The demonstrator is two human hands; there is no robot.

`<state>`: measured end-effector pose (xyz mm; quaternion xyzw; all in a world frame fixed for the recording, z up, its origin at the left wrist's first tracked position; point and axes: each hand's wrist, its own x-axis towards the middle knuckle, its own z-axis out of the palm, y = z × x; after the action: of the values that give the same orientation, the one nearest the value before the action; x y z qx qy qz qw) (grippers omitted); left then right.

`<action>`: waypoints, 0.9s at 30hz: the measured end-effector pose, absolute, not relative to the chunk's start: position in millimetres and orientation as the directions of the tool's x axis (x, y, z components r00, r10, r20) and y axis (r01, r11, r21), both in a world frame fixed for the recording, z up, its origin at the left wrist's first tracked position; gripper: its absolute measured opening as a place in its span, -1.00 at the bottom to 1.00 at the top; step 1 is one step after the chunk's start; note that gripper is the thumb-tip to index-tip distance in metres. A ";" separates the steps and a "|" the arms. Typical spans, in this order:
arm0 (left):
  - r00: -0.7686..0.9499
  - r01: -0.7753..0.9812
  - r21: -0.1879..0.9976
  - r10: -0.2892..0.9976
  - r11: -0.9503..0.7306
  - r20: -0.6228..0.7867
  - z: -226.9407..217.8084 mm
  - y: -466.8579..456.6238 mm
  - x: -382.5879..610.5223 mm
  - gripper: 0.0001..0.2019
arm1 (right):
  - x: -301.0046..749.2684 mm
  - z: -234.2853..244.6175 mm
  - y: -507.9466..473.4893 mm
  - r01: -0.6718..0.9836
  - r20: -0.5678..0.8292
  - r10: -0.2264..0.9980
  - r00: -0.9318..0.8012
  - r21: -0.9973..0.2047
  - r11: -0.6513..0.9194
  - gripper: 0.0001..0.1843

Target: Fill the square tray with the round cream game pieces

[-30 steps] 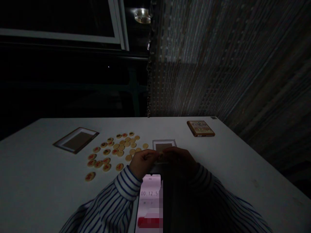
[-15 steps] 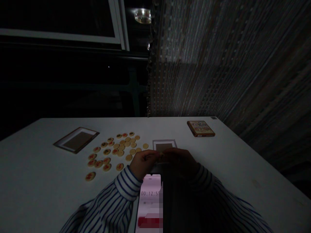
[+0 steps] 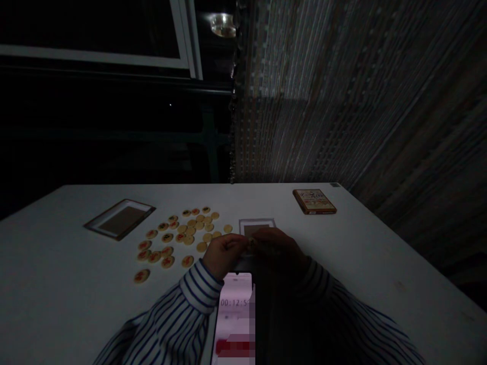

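My left hand (image 3: 225, 253) and my right hand (image 3: 279, 248) meet in front of me, fingertips together. Pinched between them is a small round piece (image 3: 251, 243), seemingly a Chinese chess piece; its face is too dark to read. Right behind and below the fingers lies a shallow white open box (image 3: 257, 221), partly covered by my hands. To the left, several wooden Chinese chess pieces (image 3: 167, 237) are spread on the table, some showing red or black characters, others blank side up. The nearest of them sit just beyond my left hand.
A lit phone (image 3: 234, 314) with a running timer lies below my wrists on the white table (image 3: 95, 294). An open box lid (image 3: 125, 219) rests at the far left, a closed printed box (image 3: 315, 201) at the far right. Behind the table hangs a string curtain (image 3: 297, 101).
My right hand has shifted slightly left and its fingers have turned a little over the small piece. The left hand and the scattered pieces stay put.
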<state>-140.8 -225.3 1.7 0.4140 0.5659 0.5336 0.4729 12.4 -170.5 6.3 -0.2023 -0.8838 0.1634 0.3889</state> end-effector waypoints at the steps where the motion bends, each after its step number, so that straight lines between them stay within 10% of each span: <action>1: -0.215 -0.040 0.996 0.972 0.085 -0.091 1.3 -225.3 -140.1 -0.81 | 11.5 7.3 -171.1 0.243 0.616 0.477 -0.627 -0.427 0.871 -0.78; 13: -0.199 0.044 0.997 0.978 0.070 -0.060 6.8 -227.4 -139.4 -0.79 | 9.7 18.1 -173.6 0.339 0.512 0.492 -0.704 -0.366 0.866 -0.72; 27: -0.248 0.711 0.703 0.924 -0.031 0.292 -5.2 -223.6 -153.3 -0.77 | 34.0 10.0 -150.2 0.381 0.561 0.472 -0.680 -0.279 0.881 -0.71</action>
<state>-153.3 -223.6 -5.2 0.5983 0.6829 0.3971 0.1339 34.0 -150.2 10.0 -0.2333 -0.9140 0.0698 0.3246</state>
